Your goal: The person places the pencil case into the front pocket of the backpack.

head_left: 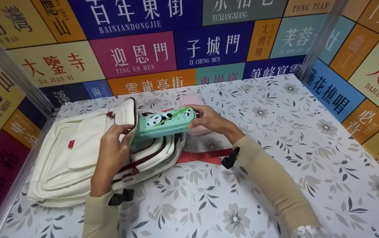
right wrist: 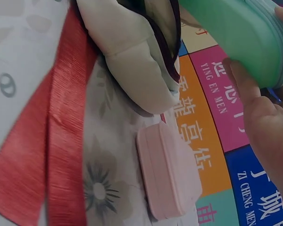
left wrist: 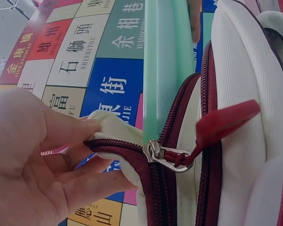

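Observation:
A cream backpack [head_left: 87,142] with dark red zips lies on the table at the left. My left hand [head_left: 112,155] pinches the edge of its opened front pocket; in the left wrist view the fingers hold the cloth beside the zip pull [left wrist: 226,123]. A mint green pencil case [head_left: 168,122] with pandas is partly inside the pocket, its left end hidden. The right hand [head_left: 209,119] grips the case's outer end, thumb and fingers around it. In the right wrist view, the rounded end of the case shows between the fingers.
Behind the right hand a pink box [head_left: 191,99] rests on the flower-patterned table [head_left: 308,138]. Red straps [head_left: 206,156] stretch out from the backpack to the right. Panels with coloured lettering [head_left: 133,54] stand around the table's back and sides.

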Action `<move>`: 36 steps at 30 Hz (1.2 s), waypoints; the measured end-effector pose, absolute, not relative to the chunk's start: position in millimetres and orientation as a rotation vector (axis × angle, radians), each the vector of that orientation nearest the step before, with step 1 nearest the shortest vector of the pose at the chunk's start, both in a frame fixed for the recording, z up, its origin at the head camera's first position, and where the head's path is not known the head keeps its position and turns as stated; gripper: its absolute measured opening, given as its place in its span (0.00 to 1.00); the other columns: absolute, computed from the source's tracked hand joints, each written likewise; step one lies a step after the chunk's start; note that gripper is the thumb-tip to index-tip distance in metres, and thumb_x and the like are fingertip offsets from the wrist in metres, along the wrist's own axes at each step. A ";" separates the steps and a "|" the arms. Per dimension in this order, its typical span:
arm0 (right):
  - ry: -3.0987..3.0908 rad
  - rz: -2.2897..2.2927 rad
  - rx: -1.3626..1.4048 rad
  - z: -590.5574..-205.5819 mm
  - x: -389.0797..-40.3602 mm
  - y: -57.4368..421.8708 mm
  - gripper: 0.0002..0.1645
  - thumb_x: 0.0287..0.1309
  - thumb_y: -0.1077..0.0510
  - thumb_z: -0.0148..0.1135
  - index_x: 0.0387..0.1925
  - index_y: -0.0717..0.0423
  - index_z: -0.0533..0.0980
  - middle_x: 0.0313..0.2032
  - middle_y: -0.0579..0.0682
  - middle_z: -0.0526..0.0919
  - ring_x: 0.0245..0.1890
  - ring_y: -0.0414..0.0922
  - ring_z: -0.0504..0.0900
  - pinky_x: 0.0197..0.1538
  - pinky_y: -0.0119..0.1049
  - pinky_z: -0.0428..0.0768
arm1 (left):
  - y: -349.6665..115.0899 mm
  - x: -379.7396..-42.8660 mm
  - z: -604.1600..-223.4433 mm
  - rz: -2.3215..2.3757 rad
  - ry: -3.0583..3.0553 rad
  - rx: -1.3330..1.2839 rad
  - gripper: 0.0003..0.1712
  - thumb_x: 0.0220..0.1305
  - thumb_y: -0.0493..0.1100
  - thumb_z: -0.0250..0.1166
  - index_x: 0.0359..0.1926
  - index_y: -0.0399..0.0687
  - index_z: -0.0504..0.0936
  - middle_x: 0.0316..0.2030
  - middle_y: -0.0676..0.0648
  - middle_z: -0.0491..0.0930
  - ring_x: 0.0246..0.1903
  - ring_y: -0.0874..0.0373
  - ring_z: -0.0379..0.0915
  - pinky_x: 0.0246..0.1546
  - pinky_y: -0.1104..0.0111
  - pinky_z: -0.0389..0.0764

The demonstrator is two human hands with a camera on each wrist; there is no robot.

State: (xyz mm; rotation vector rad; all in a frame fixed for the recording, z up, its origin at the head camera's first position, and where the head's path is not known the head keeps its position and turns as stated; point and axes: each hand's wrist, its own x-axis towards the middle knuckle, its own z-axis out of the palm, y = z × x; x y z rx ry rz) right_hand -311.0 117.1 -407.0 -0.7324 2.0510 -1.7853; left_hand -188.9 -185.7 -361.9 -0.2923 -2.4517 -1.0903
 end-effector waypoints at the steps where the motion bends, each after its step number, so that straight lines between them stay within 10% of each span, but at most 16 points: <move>1: 2.057 -1.768 -0.752 -406.7 -313.6 115.6 0.45 0.46 0.58 0.65 0.71 0.53 0.68 0.57 0.55 0.80 0.46 0.42 0.79 0.49 0.29 0.80 | -185.4 -189.3 -362.9 -1.076 -2.444 -0.308 0.13 0.64 0.26 0.59 0.48 0.30 0.84 0.38 0.33 0.81 0.42 0.41 0.79 0.49 0.51 0.76; 26: 2.418 -1.232 -0.832 -419.9 -288.5 -1.5 0.46 0.58 0.41 0.69 0.73 0.50 0.64 0.68 0.50 0.73 0.66 0.47 0.73 0.69 0.41 0.71 | -174.9 -189.3 -369.1 -0.936 -2.499 -0.394 0.13 0.62 0.26 0.61 0.46 0.31 0.85 0.35 0.35 0.82 0.37 0.42 0.80 0.41 0.51 0.80; 32: 2.541 -1.340 -0.741 -413.9 -258.2 14.8 0.29 0.62 0.54 0.64 0.64 0.54 0.75 0.63 0.52 0.80 0.64 0.51 0.76 0.67 0.44 0.75 | -174.1 -188.6 -367.9 -0.963 -2.524 -0.359 0.13 0.63 0.27 0.61 0.47 0.32 0.85 0.37 0.35 0.83 0.40 0.41 0.81 0.45 0.50 0.80; 36: 2.526 -1.278 -0.802 -410.4 -244.2 19.0 0.35 0.58 0.64 0.56 0.69 0.53 0.71 0.68 0.53 0.75 0.69 0.49 0.72 0.69 0.44 0.72 | -171.3 -187.7 -367.6 -0.957 -2.518 -0.322 0.13 0.63 0.27 0.61 0.47 0.33 0.86 0.37 0.35 0.83 0.39 0.41 0.81 0.44 0.49 0.80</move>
